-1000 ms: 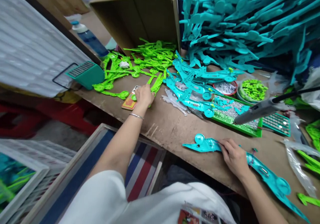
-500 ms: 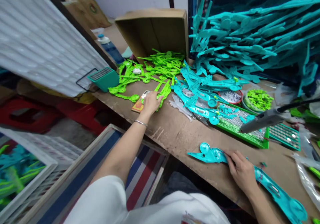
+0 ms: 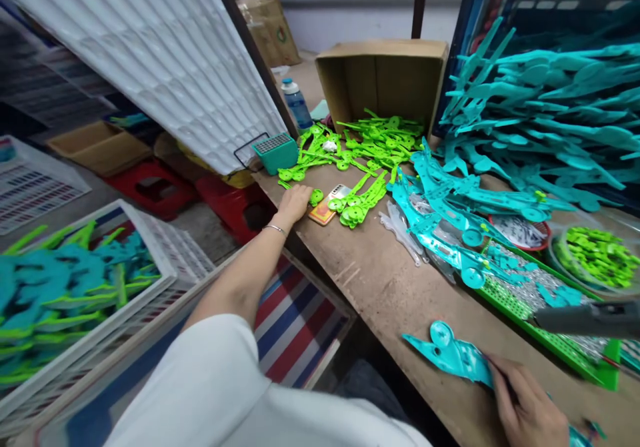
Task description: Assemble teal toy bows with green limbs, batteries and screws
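At the table's front edge, my left hand (image 3: 295,203) is closed over the middle of a lime-green plastic part (image 3: 316,198), whose round end shows past the fingers. Just right of it lies a phone (image 3: 327,208) in a patterned case, partly under a cluster of green parts (image 3: 356,208). My right hand (image 3: 527,400) grips a long turquoise plastic part (image 3: 457,357) at the lower right, covering its middle. Turquoise parts with green pieces on them (image 3: 450,214) are heaped between the hands, farther back.
A cardboard box (image 3: 380,50) spills green parts onto the table. Turquoise parts (image 3: 545,107) are stacked behind. A green tray (image 3: 550,350) of screws, a tub of small green pieces (image 3: 597,257) and a grey screwdriver (image 3: 590,318) stand right. A white crate (image 3: 165,260) is at left.
My left hand has moved left, from the green cluster beside the phone to the single green part. The view has turned left; my right hand still grips the turquoise part.
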The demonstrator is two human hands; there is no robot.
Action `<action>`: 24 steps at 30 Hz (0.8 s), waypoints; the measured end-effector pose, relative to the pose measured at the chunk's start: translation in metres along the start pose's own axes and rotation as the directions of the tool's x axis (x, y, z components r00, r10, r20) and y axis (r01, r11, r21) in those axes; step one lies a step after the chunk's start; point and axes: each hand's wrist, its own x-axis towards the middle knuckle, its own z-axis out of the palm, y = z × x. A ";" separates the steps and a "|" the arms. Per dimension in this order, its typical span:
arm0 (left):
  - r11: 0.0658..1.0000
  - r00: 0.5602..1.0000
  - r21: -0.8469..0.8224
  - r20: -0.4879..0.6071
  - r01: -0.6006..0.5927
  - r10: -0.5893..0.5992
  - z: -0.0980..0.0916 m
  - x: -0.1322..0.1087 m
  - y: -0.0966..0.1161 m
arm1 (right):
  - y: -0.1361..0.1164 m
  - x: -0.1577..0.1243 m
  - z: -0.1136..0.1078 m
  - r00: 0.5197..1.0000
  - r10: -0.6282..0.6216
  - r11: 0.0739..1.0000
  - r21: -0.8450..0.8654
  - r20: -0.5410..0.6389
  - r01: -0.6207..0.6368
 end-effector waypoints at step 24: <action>0.469 0.484 -0.236 -0.005 -0.851 0.875 -0.028 -0.166 0.238 | -0.025 0.018 -0.017 0.968 0.179 0.976 0.094 0.175 -0.197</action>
